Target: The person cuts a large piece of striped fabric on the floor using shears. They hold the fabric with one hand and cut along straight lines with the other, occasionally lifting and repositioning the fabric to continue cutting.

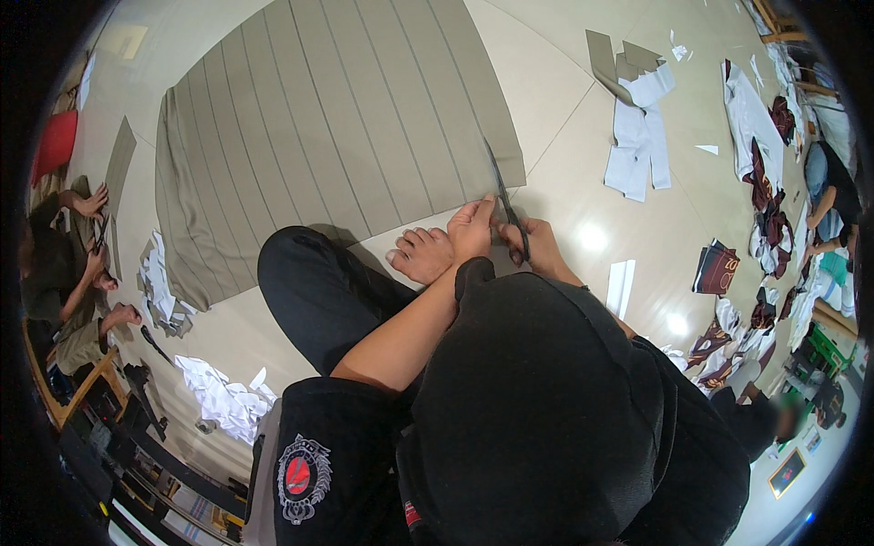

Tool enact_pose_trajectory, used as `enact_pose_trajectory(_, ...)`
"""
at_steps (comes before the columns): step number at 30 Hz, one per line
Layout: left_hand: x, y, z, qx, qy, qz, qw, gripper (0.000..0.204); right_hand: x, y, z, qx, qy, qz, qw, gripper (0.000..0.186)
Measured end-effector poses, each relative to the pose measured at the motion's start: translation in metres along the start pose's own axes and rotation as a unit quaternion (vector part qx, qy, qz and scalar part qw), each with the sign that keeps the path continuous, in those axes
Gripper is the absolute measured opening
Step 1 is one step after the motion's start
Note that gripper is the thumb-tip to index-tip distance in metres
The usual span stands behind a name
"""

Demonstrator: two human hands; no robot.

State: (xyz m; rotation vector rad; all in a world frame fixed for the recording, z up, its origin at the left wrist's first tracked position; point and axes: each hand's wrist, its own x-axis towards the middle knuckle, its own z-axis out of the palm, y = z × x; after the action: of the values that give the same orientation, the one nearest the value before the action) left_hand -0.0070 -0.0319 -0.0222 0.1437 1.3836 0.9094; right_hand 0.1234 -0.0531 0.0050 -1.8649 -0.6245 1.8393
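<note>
A large khaki cloth with dark stripes [300,118] lies spread on the floor in front of me. My right hand [541,249] grips black-handled scissors [506,202], whose long blades point away from me along the cloth's right side, on a dark stripe. Close beside the blades, my left hand [473,226] pinches the near edge of the cloth between thumb and fingers. My bare foot [424,255] rests at that same edge, just left of my left hand.
Cut khaki and white strips [640,127] lie at the right. Crumpled white pieces [221,396] and scraps [162,291] sit at the left. Another person's hands [91,205] hold scissors at the far left. Maroon and white cloth piles [769,214] line the right, near other people.
</note>
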Motion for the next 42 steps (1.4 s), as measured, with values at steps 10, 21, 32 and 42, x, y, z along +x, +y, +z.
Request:
enact_pose_trajectory(10, -0.006, 0.008, 0.002, 0.013, 0.005, -0.008, 1.0, 0.027, -0.002, -0.011, 0.002, 0.023, 0.003, -0.001, 1.0, 0.026)
enact_pose_trajectory(21, -0.009, 0.013, 0.002, 0.021, 0.003, -0.004, 1.0, 0.027, 0.002, -0.005, 0.004, 0.027, 0.004, -0.006, 1.0, 0.029)
enact_pose_trajectory(32, -0.007, 0.011, 0.0, 0.018, 0.003, -0.007, 1.0, 0.025, 0.0, -0.007, 0.005, 0.043, 0.003, -0.001, 0.999, 0.027)
enact_pose_trajectory(42, -0.007, 0.008, -0.002, 0.026, -0.005, 0.003, 1.0, 0.028, 0.0, -0.006, 0.006, 0.03, 0.01, -0.007, 0.999, 0.025)
